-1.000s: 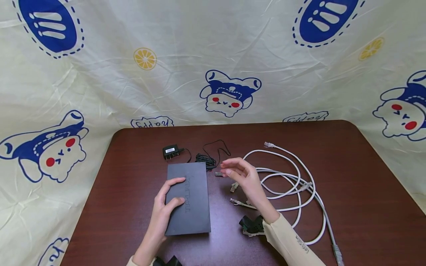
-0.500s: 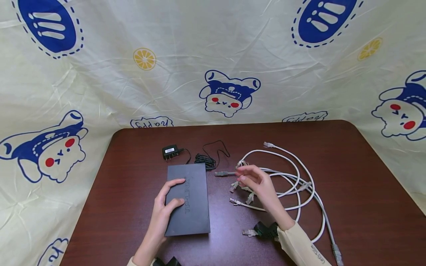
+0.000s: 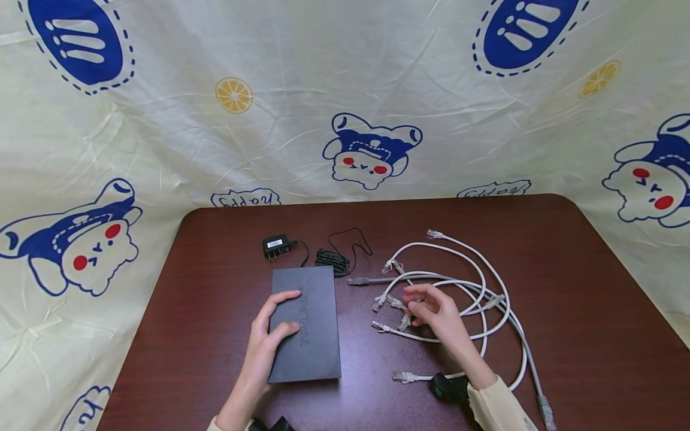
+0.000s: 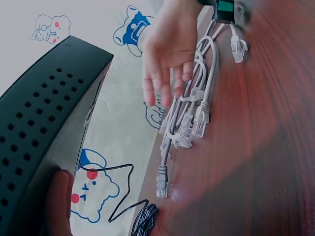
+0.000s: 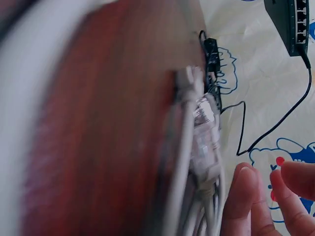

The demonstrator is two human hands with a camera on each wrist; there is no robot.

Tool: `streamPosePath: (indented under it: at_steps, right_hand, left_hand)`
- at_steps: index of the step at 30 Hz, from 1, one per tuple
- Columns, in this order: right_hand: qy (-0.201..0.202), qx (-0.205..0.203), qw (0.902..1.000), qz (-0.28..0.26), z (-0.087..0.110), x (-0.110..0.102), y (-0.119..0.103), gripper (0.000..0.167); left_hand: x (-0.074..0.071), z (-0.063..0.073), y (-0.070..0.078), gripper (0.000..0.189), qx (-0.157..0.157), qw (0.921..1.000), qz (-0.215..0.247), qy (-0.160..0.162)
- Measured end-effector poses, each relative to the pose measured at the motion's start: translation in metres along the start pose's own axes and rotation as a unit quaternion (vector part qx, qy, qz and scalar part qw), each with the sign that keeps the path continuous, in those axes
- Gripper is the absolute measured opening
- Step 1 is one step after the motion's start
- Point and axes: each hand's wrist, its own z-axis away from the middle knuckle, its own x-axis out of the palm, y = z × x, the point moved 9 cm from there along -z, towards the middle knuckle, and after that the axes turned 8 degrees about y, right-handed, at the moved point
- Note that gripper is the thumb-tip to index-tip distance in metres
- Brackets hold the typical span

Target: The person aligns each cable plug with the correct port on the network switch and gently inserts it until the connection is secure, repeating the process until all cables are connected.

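My left hand [image 3: 261,344] grips the left side of a dark network switch [image 3: 318,353], with thumb and a finger on its lettered top. In the left wrist view the perforated edge of the switch [image 4: 44,103] shows, and in the right wrist view a row of ports [image 5: 301,22] with a thin black cord [image 5: 307,86] running into it. Over the near ends of several white network cables [image 3: 480,314] hovers my right hand [image 3: 433,308], fingers loosely bent and holding nothing. Clear plugs [image 3: 404,322] lie just beside its fingertips.
Behind the switch lie a black power adapter [image 3: 277,245] and its bundled black cord [image 3: 332,260]. A grey-booted plug [image 3: 358,281] points toward the switch. Another cable plug [image 3: 404,377] lies near my right wrist. A printed cloth [image 3: 291,149] hangs behind the brown table [image 3: 215,281].
My right hand has drawn away from the switch, moving right and toward me over the cables, uncovering several plugs. My left hand and the switch have stayed nearly still.
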Motion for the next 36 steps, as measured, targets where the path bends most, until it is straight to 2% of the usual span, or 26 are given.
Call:
streamPosePath:
  at_steps: [7, 15, 22, 28, 36]
  right_hand:
    - [-0.01, 0.022, 0.9992, 0.032, 0.009, -0.005, 0.011, 0.027]
    - [-0.025, -0.003, 0.9956, 0.091, 0.012, -0.004, 0.011, 0.028]
    - [-0.043, -0.004, 0.9965, 0.072, 0.011, 0.0, 0.01, 0.026]
    - [-0.017, -0.001, 0.9992, 0.036, 0.007, -0.003, 0.003, 0.022]
    - [0.008, -0.035, 0.9991, 0.022, 0.003, -0.008, -0.017, 0.02]
  left_hand:
    - [0.0, 0.001, -0.001, 0.047, -0.005, 1.0, 0.001, 0.002]
    - [0.002, 0.002, -0.002, 0.047, -0.013, 0.9999, 0.006, -0.003]
    - [0.002, 0.002, -0.003, 0.047, -0.015, 0.9999, 0.005, -0.001]
    - [0.003, 0.002, -0.004, 0.047, -0.02, 0.9997, 0.013, -0.003]
    - [0.005, 0.004, -0.005, 0.048, -0.027, 0.9995, 0.015, -0.005]
